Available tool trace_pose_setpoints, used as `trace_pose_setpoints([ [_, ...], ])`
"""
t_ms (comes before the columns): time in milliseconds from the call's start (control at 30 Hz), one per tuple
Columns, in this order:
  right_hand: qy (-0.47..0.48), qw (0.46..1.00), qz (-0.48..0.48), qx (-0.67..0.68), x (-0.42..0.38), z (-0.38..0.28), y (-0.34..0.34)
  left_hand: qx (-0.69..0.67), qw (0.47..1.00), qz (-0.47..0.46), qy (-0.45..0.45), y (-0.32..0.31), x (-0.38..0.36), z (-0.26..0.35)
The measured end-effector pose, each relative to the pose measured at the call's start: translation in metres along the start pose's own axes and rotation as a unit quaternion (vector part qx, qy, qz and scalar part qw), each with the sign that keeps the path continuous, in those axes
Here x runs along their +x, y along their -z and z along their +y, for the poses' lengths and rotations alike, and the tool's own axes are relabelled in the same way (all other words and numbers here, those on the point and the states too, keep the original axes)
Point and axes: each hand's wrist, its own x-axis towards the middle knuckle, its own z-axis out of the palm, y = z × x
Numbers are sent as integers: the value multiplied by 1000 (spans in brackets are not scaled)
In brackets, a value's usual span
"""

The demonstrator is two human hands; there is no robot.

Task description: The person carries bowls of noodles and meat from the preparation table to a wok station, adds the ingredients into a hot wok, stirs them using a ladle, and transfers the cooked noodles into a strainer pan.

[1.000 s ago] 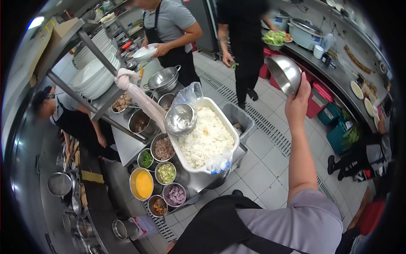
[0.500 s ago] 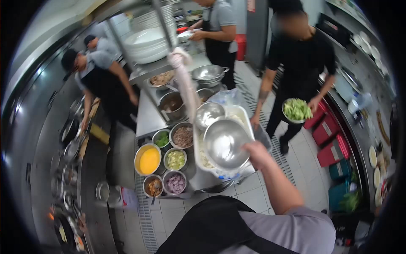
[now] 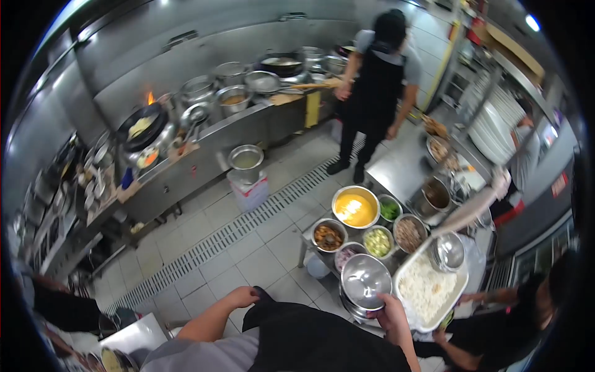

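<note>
Bowl (image 3: 365, 278) sits beside the rice tub (image 3: 462, 284), your right hand's (image 3: 392, 315) fingers pinching its rim. Your left hand (image 3: 243, 297) (finger state, I cannot tell) is near your apron (image 3: 310, 335).

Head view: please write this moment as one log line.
right hand: holds metal bowl; left hand: nothing seen; rice tub: near bowl; stove flame: lit

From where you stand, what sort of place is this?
Most likely a restaurant or other commercial kitchen: flames rise by a black wok, tall stacks of white dishes fill a shelf, and a big tub holds what looks like cooked rice.
</note>
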Motion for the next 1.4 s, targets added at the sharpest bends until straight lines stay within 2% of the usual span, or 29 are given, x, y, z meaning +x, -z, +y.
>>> trace_pose_setpoints([
  [133, 9, 1000, -15, -21, 28, -6, -41, -142, 985, 26, -89, 2, 2, 42],
  [200, 0, 998, -47, -45, 48, -11, -74, -127, 976, 67, -165, 25, -3, 70],
  [267, 3, 994, -63, -89, 58, -15, -119, -261, 952, 23, -159, 54, -9, 87],
  [333, -14, 988, -87, -124, 79, -13, -160, -315, 929, 14, -194, 82, -4, 87],
  [367, -14, 981, -103, -161, 88, -13, -183, -334, 924, 35, -184, 94, -4, 84],
  [433, 1, 970, -151, -191, 102, -7, -241, -423, 875, 67, -225, 122, -11, 74],
  [467, -8, 963, -170, -207, 113, -4, -264, -434, 870, 90, -217, 138, -19, 65],
  [533, -43, 942, -220, -248, 136, 7, -312, -361, 896, 196, -166, 165, -41, 47],
  [600, -60, 921, -260, -282, 142, 22, -366, -414, 860, 267, -135, 177, -55, 18],
  [667, -25, 889, -323, -325, 152, 41, -412, -472, 810, 333, -98, 179, -64, -12],
  [733, -71, 840, -381, -380, 166, 56, -443, -547, 735, 395, -61, 177, -81, -28],
  [800, -100, 807, -414, -408, 170, 72, -476, -546, 726, 418, -30, 173, -103, -41],
  [867, -138, 753, -451, -458, 176, 88, -505, -565, 681, 466, 2, 161, -113, -54],
  [967, -181, 684, -492, -508, 182, 113, -546, -587, 598, 542, 66, 136, -132, -70],
  [1033, -243, 631, -576, -459, 185, 128, -576, -590, 514, 600, 165, 116, -152, -73],
  [1133, -246, 563, -612, -499, 215, 151, -630, -604, 336, 688, 221, 80, -169, -81],
  [1167, -238, 556, -613, -508, 218, 155, -648, -594, 272, 715, 249, 66, -171, -87],
  [1233, -234, 531, -635, -509, 233, 159, -685, -571, 142, 770, 247, 59, -193, -72],
  [1300, -220, 517, -650, -511, 239, 158, -713, -561, 5, 787, 255, 35, -199, -80],
  [1367, -224, 510, -655, -510, 253, 158, -736, -518, -99, 806, 269, 35, -211, -72],
  [1400, -222, 506, -656, -514, 261, 157, -746, -515, -101, 807, 270, 25, -214, -75],
])
